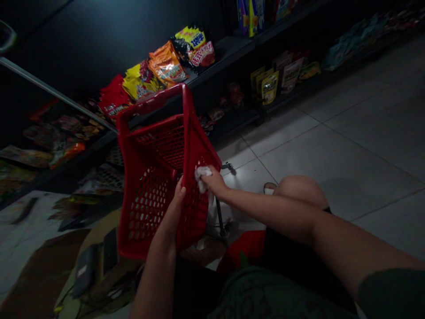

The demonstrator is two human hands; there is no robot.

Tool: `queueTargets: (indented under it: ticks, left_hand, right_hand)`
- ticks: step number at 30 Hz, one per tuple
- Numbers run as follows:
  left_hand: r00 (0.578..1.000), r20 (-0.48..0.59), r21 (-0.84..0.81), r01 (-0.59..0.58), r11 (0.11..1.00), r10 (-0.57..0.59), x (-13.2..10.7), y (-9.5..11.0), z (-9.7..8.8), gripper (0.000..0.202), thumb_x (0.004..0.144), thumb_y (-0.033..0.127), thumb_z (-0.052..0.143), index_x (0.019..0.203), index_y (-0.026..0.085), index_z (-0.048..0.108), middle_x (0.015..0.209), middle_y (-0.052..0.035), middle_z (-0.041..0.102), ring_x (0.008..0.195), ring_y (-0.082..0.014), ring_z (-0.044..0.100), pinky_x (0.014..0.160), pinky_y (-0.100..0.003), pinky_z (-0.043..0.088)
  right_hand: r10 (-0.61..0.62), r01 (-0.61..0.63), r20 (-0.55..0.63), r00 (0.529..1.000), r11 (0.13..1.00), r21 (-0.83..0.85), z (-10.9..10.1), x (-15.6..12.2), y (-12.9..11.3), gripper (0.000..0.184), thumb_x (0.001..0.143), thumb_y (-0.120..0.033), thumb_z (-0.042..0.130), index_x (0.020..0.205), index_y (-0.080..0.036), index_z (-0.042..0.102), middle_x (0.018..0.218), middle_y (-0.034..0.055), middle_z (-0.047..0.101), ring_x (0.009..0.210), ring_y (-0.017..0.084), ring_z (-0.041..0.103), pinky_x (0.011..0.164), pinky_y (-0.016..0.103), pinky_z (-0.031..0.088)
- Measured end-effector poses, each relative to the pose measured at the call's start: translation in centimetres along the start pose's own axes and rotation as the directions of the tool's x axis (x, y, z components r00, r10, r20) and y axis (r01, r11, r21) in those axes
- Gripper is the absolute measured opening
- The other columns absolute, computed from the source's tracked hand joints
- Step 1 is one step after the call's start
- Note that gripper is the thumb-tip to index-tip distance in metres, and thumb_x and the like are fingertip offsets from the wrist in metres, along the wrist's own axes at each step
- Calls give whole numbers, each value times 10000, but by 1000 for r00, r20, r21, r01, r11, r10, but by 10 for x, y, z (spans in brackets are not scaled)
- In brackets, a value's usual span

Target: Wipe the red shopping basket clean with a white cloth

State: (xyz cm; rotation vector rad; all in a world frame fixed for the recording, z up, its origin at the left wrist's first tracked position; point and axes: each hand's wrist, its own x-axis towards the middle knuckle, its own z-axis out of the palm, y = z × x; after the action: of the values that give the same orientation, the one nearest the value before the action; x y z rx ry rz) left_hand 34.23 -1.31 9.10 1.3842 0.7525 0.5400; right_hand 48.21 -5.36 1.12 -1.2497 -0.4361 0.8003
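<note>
A red plastic shopping basket (149,195) is tilted up in front of me, its open side facing left and its handle raised. My left hand (175,208) grips the basket's near rim, fingers curled over the edge. My right hand (212,180) is closed on a small white cloth (202,173) and presses it against the basket's outer side wall near the top. My bent knee (300,188) shows just right of the basket.
Dark store shelves (229,46) with snack packets run along the back and left. Pale floor tiles (348,146) spread to the right. Flattened cardboard (43,270) and a dark flat object lie at lower left. A thin metal stand (221,217) rises behind the basket.
</note>
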Motion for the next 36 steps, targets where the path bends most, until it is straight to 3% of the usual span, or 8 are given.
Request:
queueTargets:
  ticks: [3,7,10,16,20,24,32,36]
  left_hand:
    - [1000,-26,20,-12,1000,12,4,-8,-3,737,743,599,689,1386,278,524,1470,-34,527,1442,-309,363,1217,-464,283]
    - [998,-60,36,5,999,-3,19,-20,-12,878,579,689,756,1323,261,573,1413,-63,571,1423,-361,377,1206,-499,302]
    - [998,-62,15,24,1000,-23,21,-20,-13,912,509,716,777,1284,270,596,1347,-66,618,1387,-383,422,1188,-509,330]
    - [995,-75,24,61,998,-59,-11,2,4,673,830,555,620,1428,282,473,1449,-46,545,1368,-296,468,1172,-473,358]
    - [998,-47,12,48,999,-47,-25,14,19,592,905,492,551,1462,325,435,1532,-5,456,1452,-261,354,1223,-437,276]
    - [997,-40,31,62,998,-60,-22,16,17,553,908,472,559,1438,345,470,1561,27,415,1491,-251,275,1247,-416,226]
    - [991,-58,-21,119,993,-120,-9,5,-4,752,814,535,644,1482,282,408,1491,-48,508,1414,-310,408,1193,-475,326]
    - [991,-60,-4,123,992,-123,-16,13,4,723,835,520,623,1485,289,407,1526,-27,469,1448,-300,354,1211,-455,299]
  right_hand:
    - [-3,6,-227,974,1000,11,-7,49,-14,324,758,-260,575,1079,-213,589,994,11,670,878,167,629,820,296,515]
    - [-118,93,-214,970,988,-121,-2,52,-12,407,760,-222,587,1167,-218,587,1159,55,617,1072,208,575,981,361,458]
    - [-187,169,-61,980,959,-228,1,4,0,441,700,-131,606,1132,-217,620,1146,64,593,1122,228,536,1026,377,423]
    - [-180,247,337,924,954,-168,-5,-55,25,304,691,-122,612,975,-225,649,981,13,630,951,194,579,933,338,469]
    - [-117,130,78,990,975,-183,-14,3,23,286,687,-126,599,960,-208,628,972,11,654,931,192,601,915,337,482]
    - [-29,6,-215,976,994,-105,-18,52,11,313,760,-160,557,1071,-194,574,1054,29,670,947,173,618,888,302,496]
    - [156,-134,177,972,982,-130,2,-28,49,336,738,-206,650,1065,-226,575,939,-10,695,846,173,652,785,290,535]
    - [163,-166,-32,986,980,-114,-13,19,33,268,744,-191,604,1011,-217,588,947,1,691,866,177,653,787,292,537]
